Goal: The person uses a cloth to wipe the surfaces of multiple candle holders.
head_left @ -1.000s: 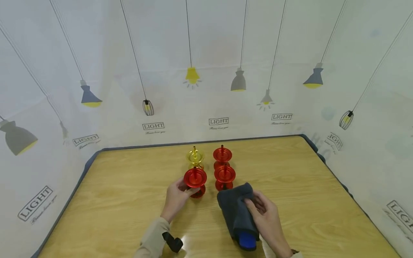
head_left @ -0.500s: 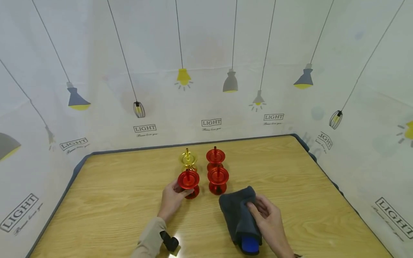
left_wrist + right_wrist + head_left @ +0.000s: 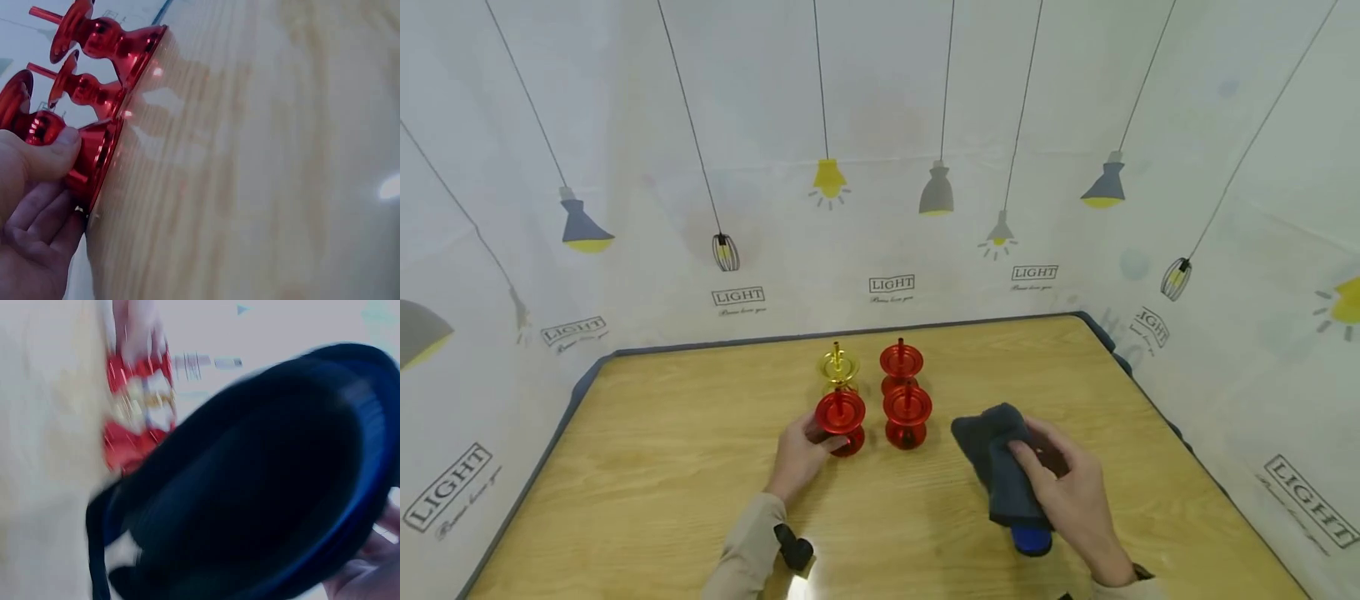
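Observation:
My left hand (image 3: 801,460) grips the front-left red candle holder (image 3: 840,412); in the left wrist view its thumb lies across the holder's lower stem (image 3: 87,150). That holder stands upright on the wooden table. Directly behind it is a gold candle holder (image 3: 838,367). To the right, one behind the other, stand two more red candle holders, a near one (image 3: 907,412) and a far one (image 3: 901,363). My right hand (image 3: 1071,492) pinches a dark grey, pouch-like cloth piece with a blue lining (image 3: 1003,467), held apart from the holders. Its dark opening (image 3: 262,475) fills much of the blurred right wrist view.
The wooden table (image 3: 700,400) has a dark blue edge at the back and sides. Behind it hangs a pale backdrop (image 3: 895,225) printed with lamps. A small black device (image 3: 793,550) sits at the left sleeve.
My right hand has moved the grey cloth piece to the right and slightly away, farther from the holders. The left hand keeps its grip on the red candle holder. The head view has shifted slightly.

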`<state>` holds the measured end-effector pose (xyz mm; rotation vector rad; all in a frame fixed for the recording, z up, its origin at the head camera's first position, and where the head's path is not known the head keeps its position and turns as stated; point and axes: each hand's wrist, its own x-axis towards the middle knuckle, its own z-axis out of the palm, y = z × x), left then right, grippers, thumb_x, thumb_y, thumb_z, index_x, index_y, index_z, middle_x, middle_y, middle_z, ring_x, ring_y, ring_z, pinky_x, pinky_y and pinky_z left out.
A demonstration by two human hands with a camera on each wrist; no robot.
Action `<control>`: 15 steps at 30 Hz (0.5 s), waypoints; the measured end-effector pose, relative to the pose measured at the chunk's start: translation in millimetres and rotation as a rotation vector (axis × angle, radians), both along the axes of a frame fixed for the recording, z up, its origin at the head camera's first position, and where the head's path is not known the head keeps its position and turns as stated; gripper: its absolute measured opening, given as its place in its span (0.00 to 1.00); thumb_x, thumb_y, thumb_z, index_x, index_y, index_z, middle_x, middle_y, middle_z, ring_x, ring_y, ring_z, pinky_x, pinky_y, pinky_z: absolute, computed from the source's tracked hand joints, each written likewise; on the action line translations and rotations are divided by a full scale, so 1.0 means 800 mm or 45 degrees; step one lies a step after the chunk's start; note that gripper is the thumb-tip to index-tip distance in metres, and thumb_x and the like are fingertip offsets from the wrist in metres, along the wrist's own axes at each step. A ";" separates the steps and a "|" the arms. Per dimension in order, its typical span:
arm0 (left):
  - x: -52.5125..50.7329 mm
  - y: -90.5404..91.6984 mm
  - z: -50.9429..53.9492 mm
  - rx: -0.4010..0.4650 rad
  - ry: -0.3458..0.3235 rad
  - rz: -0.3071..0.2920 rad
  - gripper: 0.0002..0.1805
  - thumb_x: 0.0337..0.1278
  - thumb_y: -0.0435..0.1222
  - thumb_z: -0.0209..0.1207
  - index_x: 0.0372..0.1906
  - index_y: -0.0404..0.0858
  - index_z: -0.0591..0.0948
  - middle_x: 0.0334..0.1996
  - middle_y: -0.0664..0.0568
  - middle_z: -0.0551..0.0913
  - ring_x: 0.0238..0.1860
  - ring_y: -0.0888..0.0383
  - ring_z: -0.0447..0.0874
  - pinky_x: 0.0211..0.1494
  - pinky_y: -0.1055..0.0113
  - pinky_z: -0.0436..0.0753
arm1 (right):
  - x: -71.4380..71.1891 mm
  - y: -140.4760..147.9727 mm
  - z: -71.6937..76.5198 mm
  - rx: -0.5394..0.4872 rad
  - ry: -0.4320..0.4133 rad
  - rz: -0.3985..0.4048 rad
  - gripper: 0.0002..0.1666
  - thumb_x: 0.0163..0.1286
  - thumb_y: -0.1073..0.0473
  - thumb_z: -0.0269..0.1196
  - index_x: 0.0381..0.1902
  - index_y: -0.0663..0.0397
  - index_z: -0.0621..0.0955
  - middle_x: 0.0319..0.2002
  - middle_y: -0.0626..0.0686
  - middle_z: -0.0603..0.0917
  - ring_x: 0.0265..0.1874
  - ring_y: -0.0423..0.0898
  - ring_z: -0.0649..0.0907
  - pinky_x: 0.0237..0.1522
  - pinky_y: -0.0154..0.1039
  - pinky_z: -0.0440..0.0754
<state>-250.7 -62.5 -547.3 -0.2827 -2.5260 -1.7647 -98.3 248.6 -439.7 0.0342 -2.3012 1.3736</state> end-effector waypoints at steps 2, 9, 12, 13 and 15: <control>-0.004 -0.002 0.002 -0.028 0.017 -0.016 0.25 0.50 0.28 0.74 0.56 0.39 0.84 0.48 0.44 0.90 0.51 0.48 0.89 0.58 0.53 0.84 | -0.005 0.008 0.010 0.257 0.148 0.045 0.22 0.65 0.71 0.69 0.56 0.55 0.85 0.48 0.57 0.89 0.41 0.37 0.88 0.38 0.29 0.86; -0.008 -0.006 0.003 -0.106 0.045 -0.033 0.26 0.49 0.27 0.74 0.56 0.36 0.83 0.46 0.42 0.90 0.50 0.47 0.89 0.57 0.51 0.84 | -0.039 -0.002 -0.005 0.820 -0.043 0.196 0.18 0.62 0.64 0.73 0.52 0.52 0.88 0.42 0.52 0.90 0.36 0.46 0.88 0.35 0.41 0.87; -0.007 -0.006 0.005 -0.127 0.028 -0.027 0.26 0.49 0.27 0.74 0.56 0.36 0.83 0.45 0.41 0.90 0.48 0.47 0.90 0.57 0.51 0.84 | -0.051 -0.021 -0.026 0.826 -0.220 0.251 0.16 0.63 0.62 0.73 0.50 0.52 0.89 0.43 0.52 0.91 0.39 0.47 0.89 0.40 0.44 0.87; -0.007 -0.005 0.007 -0.129 0.024 -0.031 0.26 0.49 0.27 0.74 0.56 0.35 0.83 0.45 0.41 0.90 0.48 0.47 0.90 0.57 0.51 0.84 | -0.053 -0.028 -0.034 0.815 -0.256 0.261 0.15 0.63 0.61 0.73 0.49 0.52 0.89 0.43 0.53 0.91 0.40 0.48 0.89 0.42 0.46 0.87; -0.006 -0.004 0.009 -0.133 0.024 -0.038 0.25 0.50 0.27 0.74 0.56 0.35 0.83 0.45 0.41 0.90 0.48 0.46 0.90 0.57 0.50 0.84 | -0.056 -0.042 -0.047 0.804 -0.303 0.273 0.14 0.63 0.61 0.73 0.47 0.53 0.89 0.43 0.53 0.91 0.40 0.49 0.89 0.41 0.47 0.87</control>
